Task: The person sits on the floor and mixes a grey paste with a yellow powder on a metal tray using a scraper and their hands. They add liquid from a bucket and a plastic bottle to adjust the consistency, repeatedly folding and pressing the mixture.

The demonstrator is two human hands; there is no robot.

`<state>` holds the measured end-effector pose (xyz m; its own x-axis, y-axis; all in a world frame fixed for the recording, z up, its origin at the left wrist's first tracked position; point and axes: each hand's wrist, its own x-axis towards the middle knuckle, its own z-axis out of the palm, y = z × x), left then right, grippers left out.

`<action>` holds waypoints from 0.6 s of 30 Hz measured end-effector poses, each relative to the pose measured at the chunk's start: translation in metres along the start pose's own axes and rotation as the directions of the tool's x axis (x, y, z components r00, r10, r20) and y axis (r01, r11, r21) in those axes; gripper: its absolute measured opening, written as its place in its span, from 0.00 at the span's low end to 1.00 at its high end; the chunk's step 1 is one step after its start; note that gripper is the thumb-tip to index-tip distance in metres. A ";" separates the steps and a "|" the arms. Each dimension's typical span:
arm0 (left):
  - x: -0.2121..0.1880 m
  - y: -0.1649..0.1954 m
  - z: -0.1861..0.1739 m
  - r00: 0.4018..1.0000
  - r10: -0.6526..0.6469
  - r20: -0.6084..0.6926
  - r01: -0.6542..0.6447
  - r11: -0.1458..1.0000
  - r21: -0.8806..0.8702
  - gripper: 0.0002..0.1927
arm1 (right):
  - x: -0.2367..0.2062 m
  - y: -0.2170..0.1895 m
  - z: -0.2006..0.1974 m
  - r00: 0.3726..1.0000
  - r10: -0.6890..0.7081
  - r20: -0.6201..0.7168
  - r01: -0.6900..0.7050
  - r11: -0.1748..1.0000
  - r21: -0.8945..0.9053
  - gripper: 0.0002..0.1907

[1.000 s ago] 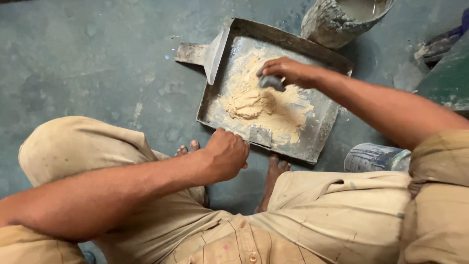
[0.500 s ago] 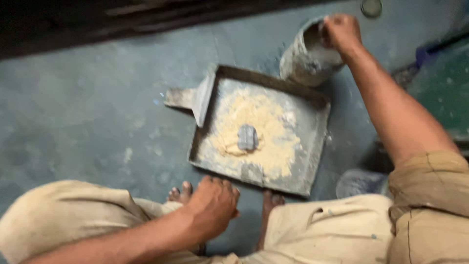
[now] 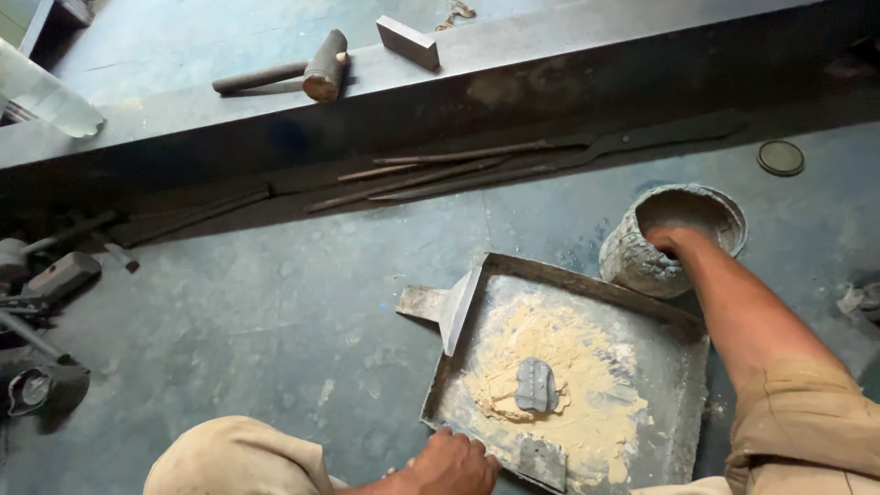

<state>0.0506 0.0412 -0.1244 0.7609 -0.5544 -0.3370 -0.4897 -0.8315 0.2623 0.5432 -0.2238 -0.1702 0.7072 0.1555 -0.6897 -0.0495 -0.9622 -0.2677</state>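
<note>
While the left hand [image 3: 451, 466] is curled over the near rim of the metal tray [image 3: 683, 367] at lower centre, the right hand [image 3: 667, 240] is sunk inside the crusted bucket [image 3: 642, 261] at upper right, its grip hidden. A small grey tool [image 3: 536, 385] is left on the yellow paste [image 3: 587, 367].

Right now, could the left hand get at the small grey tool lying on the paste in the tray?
Probably yes: the left hand rests on the tray's near rim, and only open paste lies between it and the grey tool.
</note>
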 end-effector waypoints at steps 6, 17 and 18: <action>0.003 -0.007 0.000 1.000 -0.019 -0.018 0.018 0.998 -0.060 0.11 | 0.017 0.011 0.008 0.998 0.022 0.057 -0.024 0.999 0.038 0.29; 0.004 -0.024 0.028 0.993 0.023 -0.115 -0.021 1.000 0.020 0.10 | 0.021 0.005 0.014 0.995 0.009 0.098 -0.018 0.995 0.096 0.31; 0.004 -0.023 0.027 0.994 0.025 -0.107 -0.023 1.000 0.020 0.10 | 0.019 0.004 0.014 0.995 0.004 0.099 -0.014 0.995 0.102 0.32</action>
<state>0.0531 0.0578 -0.1566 0.7894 -0.5685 -0.2316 -0.5158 -0.8189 0.2518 0.5465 -0.2211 -0.1939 0.6337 0.1733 -0.7539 -0.1308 -0.9365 -0.3253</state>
